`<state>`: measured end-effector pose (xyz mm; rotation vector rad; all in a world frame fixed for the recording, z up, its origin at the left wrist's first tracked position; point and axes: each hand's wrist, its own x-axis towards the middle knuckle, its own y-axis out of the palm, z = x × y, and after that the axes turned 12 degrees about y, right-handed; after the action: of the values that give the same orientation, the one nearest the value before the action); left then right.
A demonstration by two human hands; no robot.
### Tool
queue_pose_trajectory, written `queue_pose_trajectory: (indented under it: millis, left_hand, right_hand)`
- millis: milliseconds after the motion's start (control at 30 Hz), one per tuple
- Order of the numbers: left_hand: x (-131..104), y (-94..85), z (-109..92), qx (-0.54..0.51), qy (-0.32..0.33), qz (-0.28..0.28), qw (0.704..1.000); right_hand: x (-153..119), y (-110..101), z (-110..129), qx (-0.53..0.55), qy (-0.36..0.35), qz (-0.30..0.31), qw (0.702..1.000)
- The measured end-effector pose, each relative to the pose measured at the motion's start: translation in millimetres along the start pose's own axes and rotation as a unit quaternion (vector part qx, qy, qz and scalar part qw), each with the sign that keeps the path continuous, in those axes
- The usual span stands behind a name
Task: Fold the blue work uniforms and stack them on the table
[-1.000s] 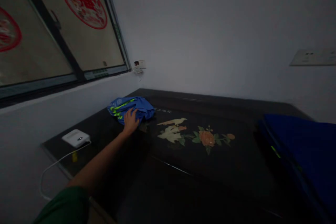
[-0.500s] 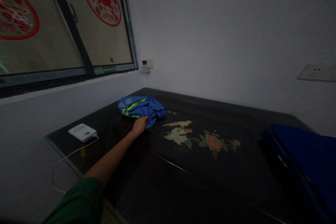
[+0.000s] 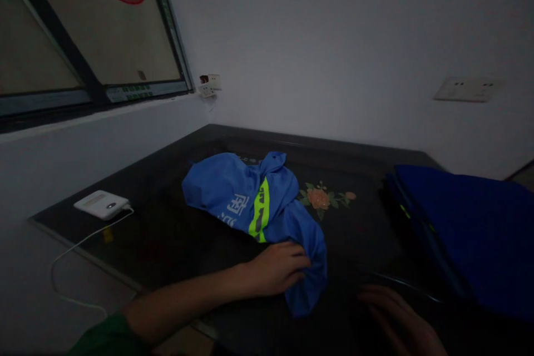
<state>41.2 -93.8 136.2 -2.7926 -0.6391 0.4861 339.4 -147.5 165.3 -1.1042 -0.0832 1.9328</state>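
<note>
A crumpled blue garment [image 3: 225,181] with a yellow-green reflective stripe and white lettering lies spread over the middle of the dark table. My left hand [image 3: 281,267] grips its near edge, fingers curled into the cloth; the fingertips are partly hidden in the fold. At the lower right, my right hand [image 3: 396,311] is over the table, apart from the garment, its fingers stretched out and holding nothing. That hand is dim and partly cut off by the frame's bottom edge.
The dark table [image 3: 167,245] has an inlaid flower pattern. A folded dark blue cloth stack [image 3: 471,222] lies at the right. On the left is a white device [image 3: 101,203] with a white cable [image 3: 75,247]. Wall sockets [image 3: 465,89] and a window [image 3: 125,28] are behind.
My left hand has drawn the blue garment nearer and to the right, and the cloth has spread out. My right hand has come into view at the lower right.
</note>
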Motion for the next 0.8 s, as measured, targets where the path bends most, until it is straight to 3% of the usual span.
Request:
queue_pose_trajectory:
  millis: [100,167,333,500,633,700,800]
  left_hand:
    - [0,1.8,-32,-0.062,0.088,0.067,0.992]
    - [-6,-0.2,-44,-0.106,0.104,0.099,0.984]
    - [-29,-7.1,-55,-0.191,0.001,0.094,0.977]
    - [-49,-24.4,-59,-0.239,-0.113,-0.001,0.964]
    - [-71,-51.1,-45,-0.244,-0.194,-0.128,0.942]
    - [-83,-69.8,-31,-0.217,-0.237,-0.211,0.923]
    - [-100,-100.8,-6,-0.143,-0.301,-0.308,0.891]
  right_hand:
    - [13,-15,11,0.012,0.026,-0.005,1.0]
    - [27,-22,9,0.013,0.038,0.012,0.999]
    - [80,-20,-10,-0.05,-0.004,-0.023,0.998]
    - [139,15,-9,-0.112,-0.07,-0.014,0.991]
    - [170,36,-8,0.008,-0.117,0.063,0.991]
    - [178,32,-10,0.088,-0.079,0.081,0.99]
    - [180,9,-9,0.159,0.007,0.044,0.986]
